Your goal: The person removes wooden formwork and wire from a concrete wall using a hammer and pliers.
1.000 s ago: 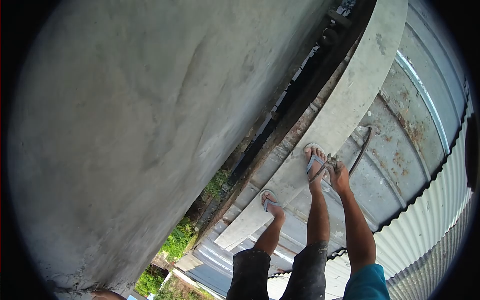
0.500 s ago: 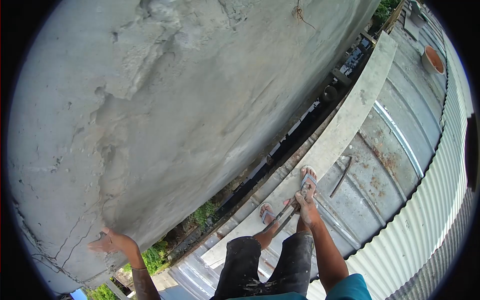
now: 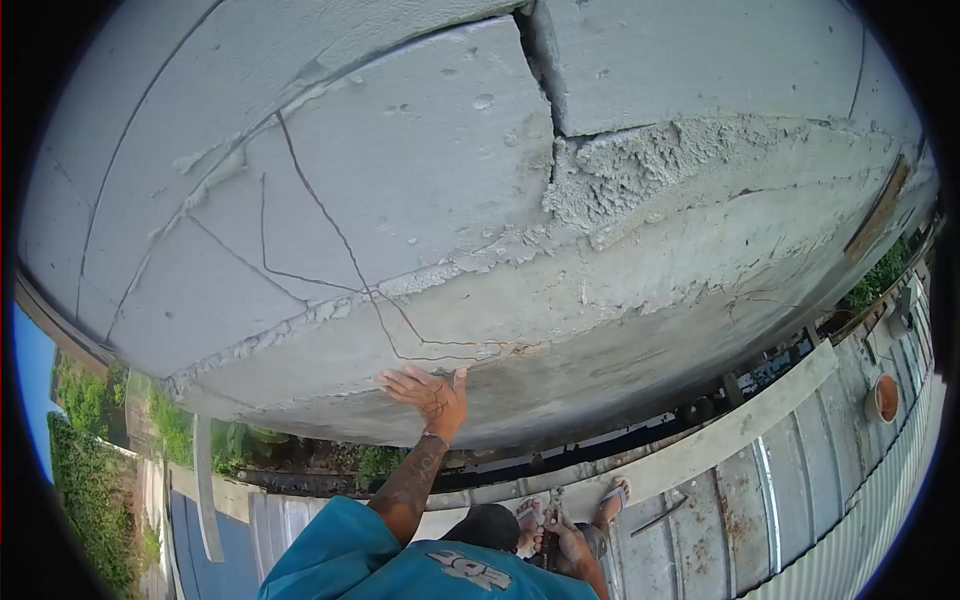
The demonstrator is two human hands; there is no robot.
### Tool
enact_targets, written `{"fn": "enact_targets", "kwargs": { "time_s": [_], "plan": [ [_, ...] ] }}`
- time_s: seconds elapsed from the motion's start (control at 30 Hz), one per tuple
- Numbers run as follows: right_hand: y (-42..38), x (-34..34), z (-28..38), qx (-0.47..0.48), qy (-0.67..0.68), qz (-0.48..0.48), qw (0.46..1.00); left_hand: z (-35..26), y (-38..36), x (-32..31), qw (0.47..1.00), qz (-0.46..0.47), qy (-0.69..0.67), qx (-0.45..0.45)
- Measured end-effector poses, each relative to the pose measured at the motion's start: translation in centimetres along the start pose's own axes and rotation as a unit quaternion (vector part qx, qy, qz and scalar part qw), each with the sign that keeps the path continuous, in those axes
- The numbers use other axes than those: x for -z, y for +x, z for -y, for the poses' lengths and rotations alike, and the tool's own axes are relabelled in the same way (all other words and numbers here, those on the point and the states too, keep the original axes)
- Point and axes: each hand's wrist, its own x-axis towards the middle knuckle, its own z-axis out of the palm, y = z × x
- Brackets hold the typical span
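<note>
Swung upward along the wall since half a second ago, the view shows the left hand near its middle instead of at the lower left. One dark, slender tool sits low before the person's body, above the plank; its type is too small to tell. Curled fingers of the right hand close round it, apparently parking it low while the other arm reaches. Nothing is in the left hand: its fingers fan wide against the wall, seemingly to brace or steady the body. Just above them, two bent wires cross, apparently anchored in the wall. Two sandalled feet stand on the one plank, which runs along the roof's wall-side edge, likely to spread weight. Outward on the metal roof lie one rod, near the plank's outer edge, and one tub, near the corrugated sheet.
</note>
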Motion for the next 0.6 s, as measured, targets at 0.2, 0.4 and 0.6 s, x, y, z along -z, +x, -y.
{"fn": "enact_targets", "kwargs": {
  "time_s": [0.2, 0.4, 0.6],
  "plan": [
    [-2.7, -3.5, 0.5, -0.013, -0.17, 0.073, 0.983, 0.7, -0.6, 0.6, 0.997, 0.068, -0.012, 0.028],
    [-2.7, -5.6, 1.8, 0.1, -0.348, -0.038, 0.931, 1.8, -1.3, 1.0, 0.995, 0.088, -0.051, 0.015],
    [-1.9, -4.0, 2.6, 0.188, -0.256, -0.112, 0.942, 1.6, -0.1, 6.3, 0.972, 0.201, -0.113, 0.042]
  ]
}}
